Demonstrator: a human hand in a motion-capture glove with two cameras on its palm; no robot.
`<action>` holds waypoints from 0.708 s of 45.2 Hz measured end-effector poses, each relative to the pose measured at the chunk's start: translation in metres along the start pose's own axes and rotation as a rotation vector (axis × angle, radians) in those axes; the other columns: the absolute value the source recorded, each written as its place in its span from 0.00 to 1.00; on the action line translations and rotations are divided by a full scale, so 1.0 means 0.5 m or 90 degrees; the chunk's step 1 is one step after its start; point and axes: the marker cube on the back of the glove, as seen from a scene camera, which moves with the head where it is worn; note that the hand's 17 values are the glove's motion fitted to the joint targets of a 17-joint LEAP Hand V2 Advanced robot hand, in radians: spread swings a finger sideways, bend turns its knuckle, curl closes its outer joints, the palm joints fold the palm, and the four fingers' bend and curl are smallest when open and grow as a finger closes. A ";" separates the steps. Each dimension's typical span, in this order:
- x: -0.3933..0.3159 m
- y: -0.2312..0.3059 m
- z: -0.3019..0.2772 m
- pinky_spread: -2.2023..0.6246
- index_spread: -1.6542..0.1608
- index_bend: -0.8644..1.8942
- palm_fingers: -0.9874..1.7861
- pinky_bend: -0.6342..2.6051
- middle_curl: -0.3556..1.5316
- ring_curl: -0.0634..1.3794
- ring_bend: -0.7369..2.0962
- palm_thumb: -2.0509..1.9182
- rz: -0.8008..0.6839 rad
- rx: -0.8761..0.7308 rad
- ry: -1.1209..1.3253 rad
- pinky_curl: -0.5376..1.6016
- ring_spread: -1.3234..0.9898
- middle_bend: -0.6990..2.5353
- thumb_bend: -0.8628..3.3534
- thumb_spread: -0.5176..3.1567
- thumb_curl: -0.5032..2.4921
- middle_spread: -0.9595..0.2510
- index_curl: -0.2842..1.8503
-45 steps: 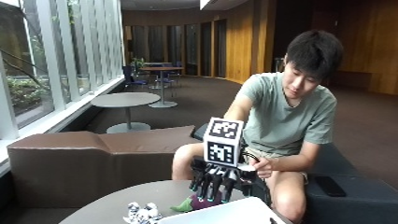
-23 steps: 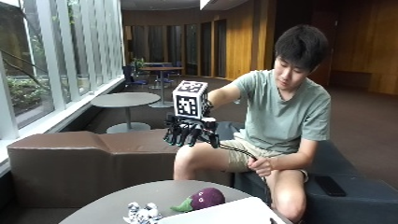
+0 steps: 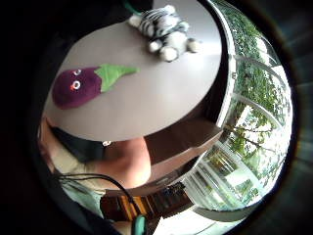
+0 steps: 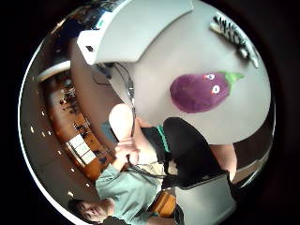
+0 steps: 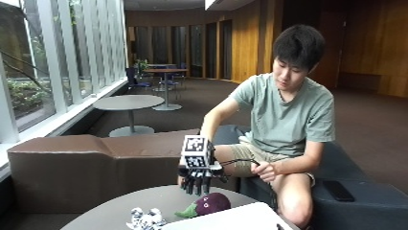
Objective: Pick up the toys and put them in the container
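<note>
In the outside view my gloved right hand (image 5: 198, 178) hangs just above the round table (image 5: 127, 211), fingers pointing down and relaxed, holding nothing. Right below the fingertips lies a purple eggplant plush with a green stem (image 5: 210, 204). A black-and-white zebra plush (image 5: 146, 219) lies further along the table's front edge. The white container (image 5: 239, 218) stands beside the eggplant. Both palm views look down on the eggplant (image 3: 76, 88) (image 4: 199, 91) and the zebra (image 3: 164, 32) (image 4: 234, 35); the thumb side view also shows the container (image 4: 136, 28).
A brown bench back (image 5: 83, 167) runs behind the table. The person sits on a dark seat (image 5: 357, 201) with a phone (image 5: 338, 190) on it, the bare left hand (image 5: 265, 170) resting on the lap by a cable. Other round tables stand far off.
The hand rose from the table to chest height, uncovering the eggplant, and has come back down to just above it. The toys and container have stayed put.
</note>
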 end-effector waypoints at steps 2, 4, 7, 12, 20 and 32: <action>-0.004 -0.010 0.037 0.79 0.81 0.34 0.26 0.43 0.33 0.27 0.36 0.52 -0.009 -0.015 0.000 0.47 0.56 0.26 0.20 0.50 0.30 0.78 0.24; -0.008 -0.022 0.090 0.79 0.81 0.34 0.26 0.42 0.33 0.27 0.36 0.52 -0.020 -0.030 0.007 0.46 0.56 0.26 0.20 0.50 0.30 0.78 0.23; -0.013 -0.037 0.177 0.79 0.81 0.34 0.26 0.42 0.33 0.27 0.36 0.52 -0.038 -0.035 0.037 0.46 0.56 0.26 0.20 0.50 0.30 0.77 0.23; -0.024 -0.074 0.218 0.78 0.80 0.35 0.29 0.40 0.33 0.27 0.36 0.53 -0.058 0.035 0.122 0.45 0.56 0.27 0.20 0.49 0.30 0.77 0.23; -0.025 -0.103 0.207 0.78 0.80 0.36 0.45 0.37 0.37 0.30 0.45 0.58 -0.058 0.079 0.087 0.42 0.52 0.34 0.22 0.49 0.31 0.73 0.22; -0.049 -0.130 0.219 0.69 0.77 0.38 0.75 0.40 0.46 0.41 0.62 0.66 0.009 0.137 -0.044 0.43 0.44 0.44 0.24 0.44 0.36 0.63 0.24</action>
